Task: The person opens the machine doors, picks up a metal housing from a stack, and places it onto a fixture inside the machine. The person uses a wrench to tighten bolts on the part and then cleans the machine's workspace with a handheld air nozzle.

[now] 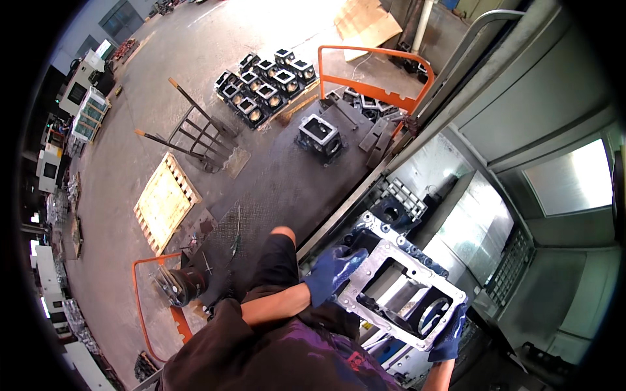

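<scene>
Box-shaped metal casting with a flat silver rim (364,280) is between the two hands. The blue-gloved left hand (328,277) grips its left edge. The blue-gloved right hand (448,337) holds the other end, from its outer right side. Holding both ends probably shares the weight and helps stop it from tipping. Gloves are likely worn because metal edges can be sharp or oily. The big hole faces up, so it is easy to look right inside. I cannot tell if the bottom of the casting rests on anything.

Just beyond the hands is a dark metal block with round bolt holes (405,243), inside a big grey metal machine (531,88). A shiny, slanted silver metal cover (473,215) is farther off, past the right hand.

Well ahead of the left hand, one black metal casting with a silver top (328,139) sits alone on the dark floor (280,173). Past it, more black castings (266,88) stand close together, maybe so they are easy to move as a group. Out to the left of the left hand, a pale wooden pallet (166,205) lies flat near a dark metal hand truck with orange handles (223,127).
</scene>
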Demonstrator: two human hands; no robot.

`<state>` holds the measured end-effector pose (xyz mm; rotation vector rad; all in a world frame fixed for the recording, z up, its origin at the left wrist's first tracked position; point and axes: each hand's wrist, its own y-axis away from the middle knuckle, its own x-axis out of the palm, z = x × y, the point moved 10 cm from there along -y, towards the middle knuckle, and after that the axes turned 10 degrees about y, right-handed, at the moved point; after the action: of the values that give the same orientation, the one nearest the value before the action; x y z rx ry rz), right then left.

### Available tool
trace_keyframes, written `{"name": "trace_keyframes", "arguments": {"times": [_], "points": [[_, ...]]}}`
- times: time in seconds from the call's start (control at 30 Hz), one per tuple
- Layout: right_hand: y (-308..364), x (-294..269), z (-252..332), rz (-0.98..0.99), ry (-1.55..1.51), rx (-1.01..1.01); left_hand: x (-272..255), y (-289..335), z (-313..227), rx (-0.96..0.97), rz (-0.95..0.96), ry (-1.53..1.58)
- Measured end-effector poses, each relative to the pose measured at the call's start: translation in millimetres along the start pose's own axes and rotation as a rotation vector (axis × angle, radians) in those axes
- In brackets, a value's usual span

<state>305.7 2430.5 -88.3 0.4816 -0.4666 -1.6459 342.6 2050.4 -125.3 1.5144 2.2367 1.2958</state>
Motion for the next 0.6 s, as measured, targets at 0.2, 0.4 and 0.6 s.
{"name": "trace_keyframes", "arguments": {"times": [0.2,0.4,0.6], "points": [[3.8,35.1,6.3,-0.045,-0.047,0.032,2.9,-27.6,-29.4,-0.152,0.125,0.241],[3.9,155.4,53.3,-0.055,-0.043,-0.051,-47.5,-94.8,-79.6,-0.115,0.343,-0.087],[-12.0,252.7,21.4,-0.194,0.317,-0.140,-150.7,-182.8,-142.1,-0.083,0.359,-0.069]]}}
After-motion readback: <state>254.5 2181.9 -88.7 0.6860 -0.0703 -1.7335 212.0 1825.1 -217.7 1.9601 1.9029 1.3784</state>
